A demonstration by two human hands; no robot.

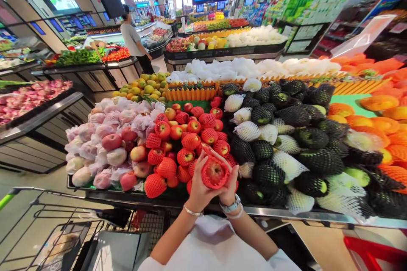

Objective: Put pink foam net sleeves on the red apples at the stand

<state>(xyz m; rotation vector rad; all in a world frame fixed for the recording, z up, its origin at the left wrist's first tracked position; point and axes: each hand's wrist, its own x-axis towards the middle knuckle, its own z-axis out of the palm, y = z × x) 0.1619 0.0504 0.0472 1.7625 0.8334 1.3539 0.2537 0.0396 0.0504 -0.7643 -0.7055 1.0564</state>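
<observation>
Supermarket produce fills the counter, and a shopping cart stands off its near left corner. Pale wrapped apples lie at the left end, red-netted apples in the middle and dark-netted fruit to the right. At the near edge the left hand and right hand share one grip around a netted apple, cupping its sides. It looks firm, light and bruisable under soft foam mesh.
</observation>
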